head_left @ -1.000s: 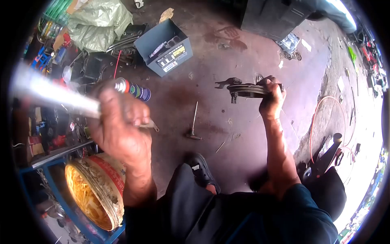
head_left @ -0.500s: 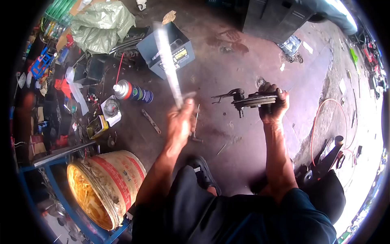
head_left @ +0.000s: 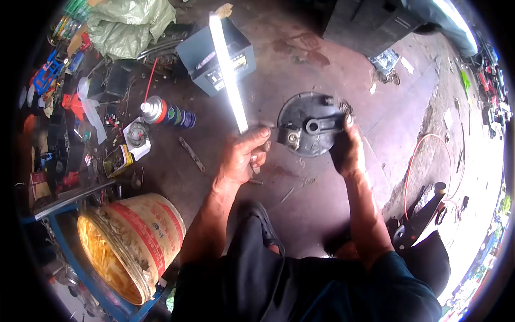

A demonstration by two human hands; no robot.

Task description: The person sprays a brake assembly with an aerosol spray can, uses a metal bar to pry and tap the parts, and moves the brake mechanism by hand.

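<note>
My right hand [head_left: 350,147] grips the right rim of a round, dark brake plate [head_left: 316,142], a hub cover with a central hole and a raised arm. The plate's flat outer face is turned up towards me. My left hand [head_left: 245,155] is closed round the lower end of a long, shiny metal bar [head_left: 228,72], whose exact kind I cannot make out in the glare. The bar points up and away. My left thumb lies close to the plate's left edge; whether it touches the plate I cannot tell.
A spray can [head_left: 167,114] lies at left, near a wrench [head_left: 192,154] on the floor. Beyond the bar stands an open grey box [head_left: 199,72]. A tipped bucket [head_left: 145,225] rests at lower left. An orange hose [head_left: 410,185] curls at right.
The brake plate has turned from edge-on to face-up and moved slightly left. My left hand, with the bar, has come nearer to it.
</note>
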